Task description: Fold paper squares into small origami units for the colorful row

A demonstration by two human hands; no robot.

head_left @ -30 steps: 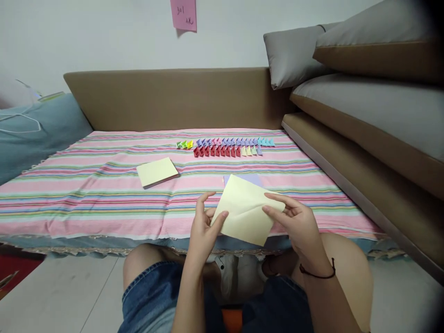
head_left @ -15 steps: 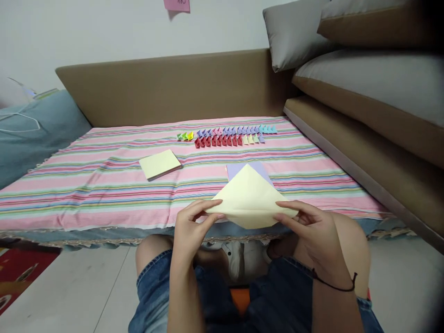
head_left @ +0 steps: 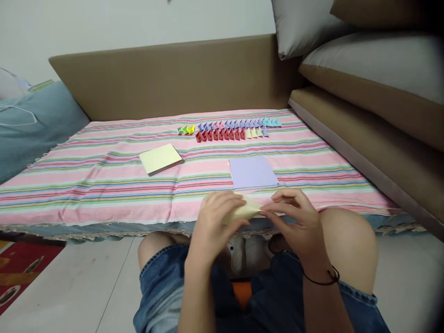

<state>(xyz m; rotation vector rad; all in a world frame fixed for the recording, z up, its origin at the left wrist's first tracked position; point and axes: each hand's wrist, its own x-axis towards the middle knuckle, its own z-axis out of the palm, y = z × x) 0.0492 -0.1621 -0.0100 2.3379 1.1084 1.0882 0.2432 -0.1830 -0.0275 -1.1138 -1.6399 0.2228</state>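
Note:
A folded sheet of pale yellow paper (head_left: 246,210) is held up between my hands, just in front of the bed's near edge. My left hand (head_left: 218,217) wraps around its left part and hides much of it. At the paper's right corner, the thumb and forefinger of my right hand (head_left: 294,215) pinch it. Just beyond the hands lies a stack of lilac paper squares (head_left: 253,171). Farther left on the striped cloth is a stack of pale yellow paper (head_left: 160,158).
Small folded paper pieces stand in rows at the back, including red ones (head_left: 221,134), lilac ones (head_left: 244,123) and a few green and yellow ones (head_left: 186,130). A striped cloth (head_left: 104,185) covers the bed. Cushions (head_left: 367,64) are piled on the right.
The yellow paper has turned from a wide, spread shape to a narrower one. My left hand has moved right and closed around it. The lilac stack shows more fully, and the view has tilted downward.

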